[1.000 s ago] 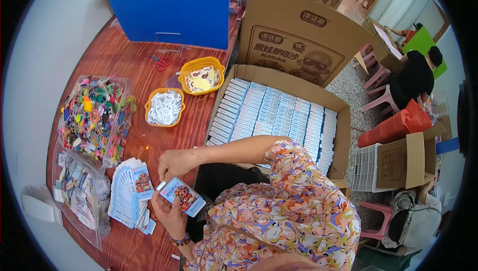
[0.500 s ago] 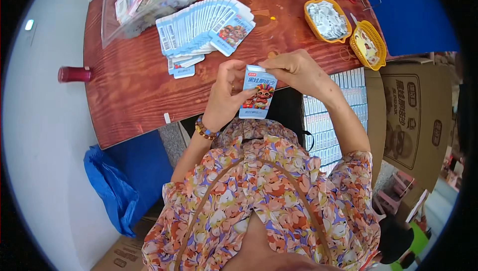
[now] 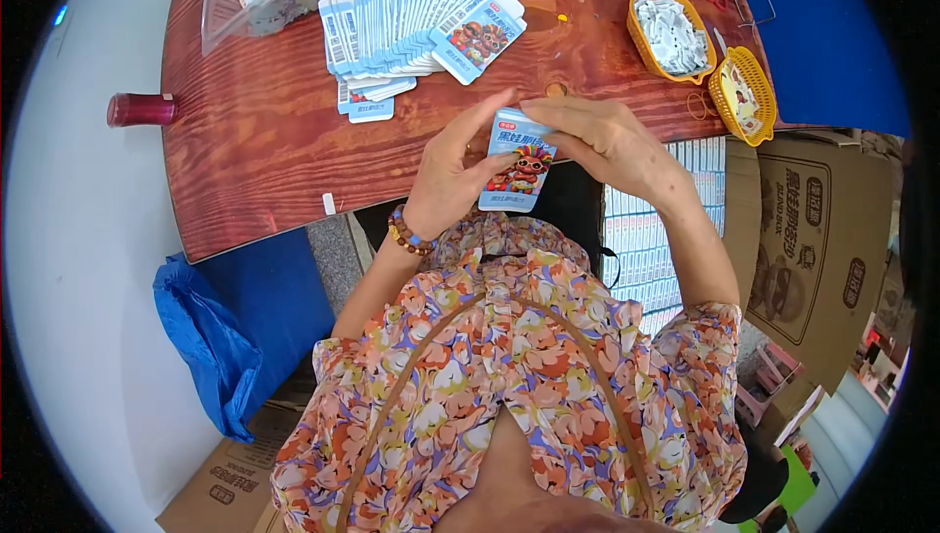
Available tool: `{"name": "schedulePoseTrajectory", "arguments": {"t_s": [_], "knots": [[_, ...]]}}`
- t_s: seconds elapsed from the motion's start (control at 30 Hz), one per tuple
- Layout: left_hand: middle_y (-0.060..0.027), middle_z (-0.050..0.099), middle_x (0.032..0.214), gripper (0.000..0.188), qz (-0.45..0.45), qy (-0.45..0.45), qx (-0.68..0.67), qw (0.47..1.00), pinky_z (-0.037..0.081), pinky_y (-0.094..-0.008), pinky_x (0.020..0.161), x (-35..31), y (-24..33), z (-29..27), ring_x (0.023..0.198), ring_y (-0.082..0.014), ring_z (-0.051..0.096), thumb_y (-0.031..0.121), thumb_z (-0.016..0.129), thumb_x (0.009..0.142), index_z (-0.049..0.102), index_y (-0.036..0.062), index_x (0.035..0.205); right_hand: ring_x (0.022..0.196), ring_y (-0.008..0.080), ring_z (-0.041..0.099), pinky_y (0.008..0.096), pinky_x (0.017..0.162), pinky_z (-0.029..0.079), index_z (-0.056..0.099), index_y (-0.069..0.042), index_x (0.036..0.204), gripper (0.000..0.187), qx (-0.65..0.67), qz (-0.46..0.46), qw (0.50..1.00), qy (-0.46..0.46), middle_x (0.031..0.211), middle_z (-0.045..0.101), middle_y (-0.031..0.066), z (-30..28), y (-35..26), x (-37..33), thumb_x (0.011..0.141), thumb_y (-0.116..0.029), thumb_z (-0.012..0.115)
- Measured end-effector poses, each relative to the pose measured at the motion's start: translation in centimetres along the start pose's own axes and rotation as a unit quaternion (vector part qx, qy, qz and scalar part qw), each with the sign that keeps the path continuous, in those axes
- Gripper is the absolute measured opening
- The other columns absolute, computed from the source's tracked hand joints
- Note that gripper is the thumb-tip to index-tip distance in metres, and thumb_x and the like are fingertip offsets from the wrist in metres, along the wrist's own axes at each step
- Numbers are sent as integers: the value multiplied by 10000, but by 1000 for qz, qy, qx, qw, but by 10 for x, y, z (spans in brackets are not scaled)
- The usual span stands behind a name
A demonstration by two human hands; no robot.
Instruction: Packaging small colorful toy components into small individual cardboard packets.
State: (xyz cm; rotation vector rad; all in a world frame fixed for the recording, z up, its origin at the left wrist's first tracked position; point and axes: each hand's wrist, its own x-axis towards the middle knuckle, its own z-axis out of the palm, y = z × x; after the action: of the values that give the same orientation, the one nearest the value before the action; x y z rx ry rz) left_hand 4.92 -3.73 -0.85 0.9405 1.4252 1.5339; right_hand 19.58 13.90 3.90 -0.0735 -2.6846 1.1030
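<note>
At the near edge of the wooden counter (image 3: pixel 255 151), both hands meet on one small light-blue packet (image 3: pixel 519 176) with a cartoon figure printed on its face; the left hand (image 3: pixel 452 166) comes up from a bent forearm wearing a beaded bracelet (image 3: pixel 406 234), its grip closed on the packet's left side and lower edge, thumb on the front; the right hand (image 3: pixel 602 141) reaches in from the right with the wrist bent, fingers laid across the packet's top edge and clamped on it; the packet stands nearly upright, slightly tilted, just off the counter's edge and above the lap.

Farther on the counter lies a fanned row of like packets (image 3: pixel 421 29), overlapping; a few loose ones sit under its left end; two yellow baskets (image 3: pixel 671 34) stand to the right, one holding small white pieces; a dark red cylinder (image 3: pixel 142 109) lies at the counter's left edge; a carton of stacked blue packets (image 3: pixel 656 239) sits below the right forearm; a blue bag (image 3: pixel 211 337) lies on the floor to the left.

Against half a second ago, the hands hold the same packet in much the same clasp; the right fingers have come further over its top; the view has shifted a little, the fanned row and baskets keeping their places on the counter.
</note>
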Motion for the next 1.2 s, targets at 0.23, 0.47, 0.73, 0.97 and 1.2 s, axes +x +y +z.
{"name": "schedulePoseTrajectory", "arguments": {"t_s": [0.23,0.47,0.73,0.97,1.2], "knots": [[-109,624,1218,553,-2,-7,-8,1000,544,-300,879,5,-12,-6,1049,-140,639,-57,661,859,485,38,1374,1043,276,680,348,874,559,637,-33,1240,410,110,65,991,42,1148,684,121,14,14,1,838,49,649],[-87,637,1171,500,-16,-23,-13,1000,535,-306,921,4,-8,-7,1077,-133,622,-48,664,871,501,36,1337,1007,225,680,313,841,556,673,-25,1182,322,146,68,987,-18,1136,685,94,12,25,7,873,53,625],[-69,628,1164,463,-31,3,-21,999,541,-299,902,-3,-12,-6,1061,-125,620,-41,674,867,522,27,1299,1057,222,660,321,890,539,686,-30,1167,312,171,9,985,8,1159,674,104,22,36,5,867,46,644],[-78,644,1132,425,-52,13,-56,997,549,-282,862,3,-8,-13,1019,-125,636,-62,670,878,518,33,1265,1036,226,665,326,860,544,702,-6,1103,241,154,17,988,29,1144,678,102,21,31,15,865,8,668],[-57,654,1078,352,-9,20,51,998,532,-280,887,-1,-31,-20,1023,-112,628,-19,699,871,562,13,1193,998,208,672,324,863,529,702,8,1073,211,154,57,986,26,1081,710,92,35,33,17,865,-25,694]]}}
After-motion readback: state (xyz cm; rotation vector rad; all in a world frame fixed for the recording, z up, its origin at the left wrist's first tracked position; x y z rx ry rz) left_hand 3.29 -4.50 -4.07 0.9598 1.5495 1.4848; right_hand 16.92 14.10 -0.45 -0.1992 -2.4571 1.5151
